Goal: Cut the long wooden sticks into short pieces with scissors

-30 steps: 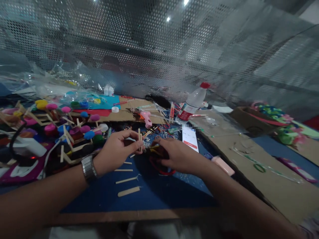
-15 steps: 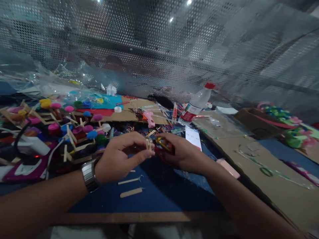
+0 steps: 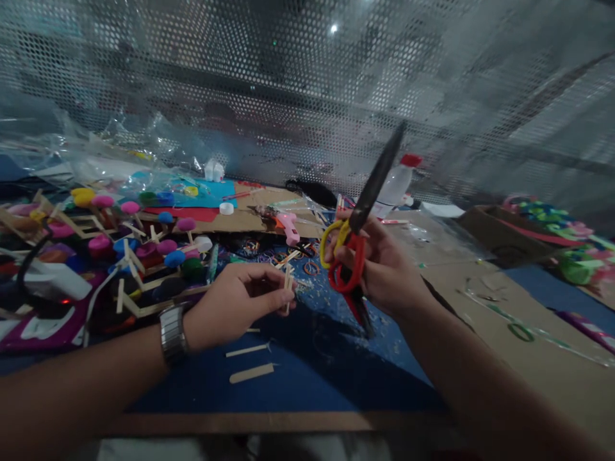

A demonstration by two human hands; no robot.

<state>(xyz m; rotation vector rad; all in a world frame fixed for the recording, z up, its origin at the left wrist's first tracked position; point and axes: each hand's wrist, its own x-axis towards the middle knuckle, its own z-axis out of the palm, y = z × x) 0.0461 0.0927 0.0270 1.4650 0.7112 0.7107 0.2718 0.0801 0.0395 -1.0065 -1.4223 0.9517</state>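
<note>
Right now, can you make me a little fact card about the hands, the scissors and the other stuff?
Left hand: the hand pinches a small pale wooden piece
Right hand: the hand holds dark-bladed scissors with yellow and red handles
Blade direction: up, away from the blue tabletop
Near the wrist with a watch: pale flat wooden stick with one rounded end
Beyond the hands: pink and orange glue gun
Partly behind the blades: clear plastic bottle with red cap

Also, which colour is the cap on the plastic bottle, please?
The cap is red; the head view shows it best.
</note>
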